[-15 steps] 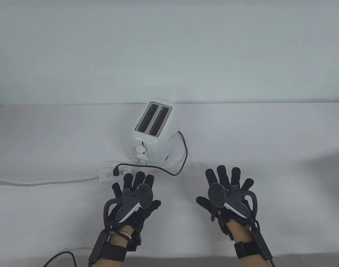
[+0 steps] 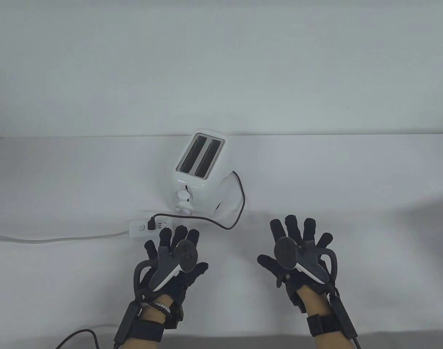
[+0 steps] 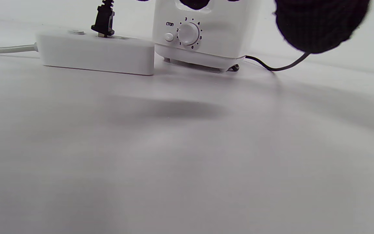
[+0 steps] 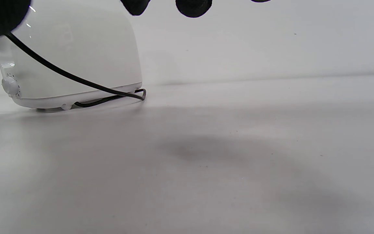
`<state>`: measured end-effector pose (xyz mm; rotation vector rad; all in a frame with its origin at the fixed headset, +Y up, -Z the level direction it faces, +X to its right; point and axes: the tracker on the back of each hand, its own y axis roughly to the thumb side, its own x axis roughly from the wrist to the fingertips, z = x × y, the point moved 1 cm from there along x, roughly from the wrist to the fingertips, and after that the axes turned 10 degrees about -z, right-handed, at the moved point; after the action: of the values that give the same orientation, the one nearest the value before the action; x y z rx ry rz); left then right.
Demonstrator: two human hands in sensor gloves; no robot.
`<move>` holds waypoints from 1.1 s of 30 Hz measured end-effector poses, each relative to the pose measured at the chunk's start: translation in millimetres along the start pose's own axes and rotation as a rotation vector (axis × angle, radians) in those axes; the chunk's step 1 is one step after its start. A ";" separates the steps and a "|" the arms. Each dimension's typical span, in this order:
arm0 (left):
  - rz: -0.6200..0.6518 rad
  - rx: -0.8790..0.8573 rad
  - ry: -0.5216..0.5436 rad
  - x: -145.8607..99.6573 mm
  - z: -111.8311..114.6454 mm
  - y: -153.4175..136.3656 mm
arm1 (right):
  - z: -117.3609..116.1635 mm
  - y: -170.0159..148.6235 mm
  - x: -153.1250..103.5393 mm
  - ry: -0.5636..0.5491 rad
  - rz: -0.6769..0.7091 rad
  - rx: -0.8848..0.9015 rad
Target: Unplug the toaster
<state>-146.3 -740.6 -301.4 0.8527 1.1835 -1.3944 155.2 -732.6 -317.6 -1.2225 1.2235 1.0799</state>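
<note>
A white two-slot toaster (image 2: 198,171) stands near the table's middle; it also shows in the left wrist view (image 3: 203,35) and right wrist view (image 4: 67,65). Its black cord (image 2: 239,203) loops round the right side to a black plug (image 2: 151,223) seated in a white power strip (image 2: 143,229), seen close in the left wrist view (image 3: 103,19). My left hand (image 2: 174,254) is open with fingers spread, just in front of the strip, touching nothing. My right hand (image 2: 297,251) is open and spread, right of the cord loop, holding nothing.
The power strip's pale cable (image 2: 54,239) runs off to the left edge. The table (image 2: 352,174) is covered in white cloth, with a white wall behind. A black glove cable (image 2: 79,336) lies at the front left.
Both hands have shifted very slightly, the left a touch toward the left; nothing was gripped or let go. The toaster, plug and strip have not moved.
</note>
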 end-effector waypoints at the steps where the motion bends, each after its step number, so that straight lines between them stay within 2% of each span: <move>1: -0.002 -0.003 0.003 -0.2 -0.4 -0.8 | -0.1 0.0 -0.1 0.001 0.002 0.000; 6: -0.033 -0.071 0.076 -5.2 -10.0 -14.1 | 2.9 -2.4 0.2 0.014 0.006 0.026; 10: -0.107 -0.110 0.152 -6.0 -26.1 -33.7 | 5.3 -7.2 1.3 0.010 0.003 0.053; 14: -0.145 -0.221 0.222 4.0 -46.3 -54.8 | 7.5 -10.5 2.5 0.018 0.004 0.087; 16: -0.186 -0.152 0.231 14.3 -52.9 -65.4 | 9.3 -11.3 2.8 0.015 0.008 0.099; 19: -0.239 -0.024 0.186 34.9 -56.2 -82.6 | 11.5 -12.3 4.2 0.013 0.011 0.124; 26: -0.356 0.102 -0.055 83.4 -38.0 -109.3 | 12.4 -19.2 8.8 0.020 -0.010 0.146; 31: -0.307 -0.002 -0.153 104.5 -19.9 -109.6 | 13.1 -25.4 11.9 0.020 -0.025 0.171; 33: -0.313 -0.031 -0.145 108.4 -16.2 -109.1 | 14.0 -27.5 12.6 0.018 -0.027 0.177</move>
<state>-274.0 -760.7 -386.4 0.5491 1.2595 -1.6552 184.5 -721.2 -328.7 -1.1111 1.2847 0.9220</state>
